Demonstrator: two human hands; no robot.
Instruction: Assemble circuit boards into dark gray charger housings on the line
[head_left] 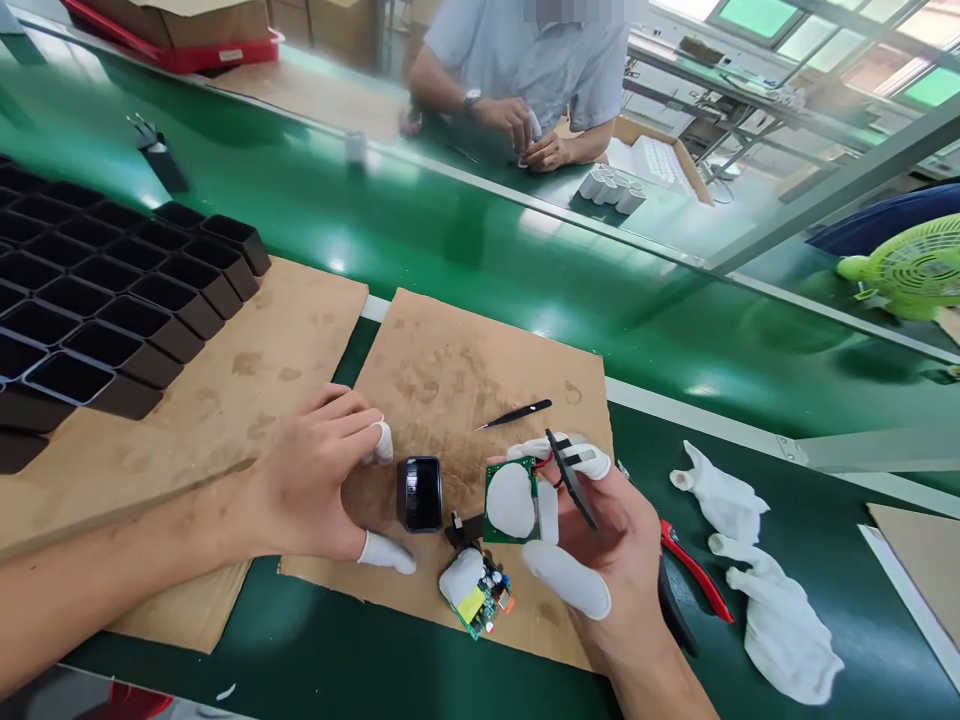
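My left hand (pixel 330 480), with white cots on the thumb and a fingertip, is open beside a small black box-like case (pixel 423 494) on the cardboard. Between the cotted thumb and fingers of my right hand (pixel 592 530) is a green circuit board (pixel 511 502) with a white pad on it. A flat black plate (pixel 571 480), joined to the board by a red wire, also sits in that hand. Below the board lies a second circuit board assembly (pixel 474 590) with a white pad, a yellow part and a black plug piece. Black tweezers (pixel 517 413) rest farther back on the cardboard.
Rows of black open cases (pixel 112 290) stand at the left. Red-handled pliers (pixel 694 570) and white gloves (pixel 780 610) lie at the right. Behind a clear partition, a co-worker (pixel 525 80) handles small parts. A green fan (pixel 911 265) stands far right.
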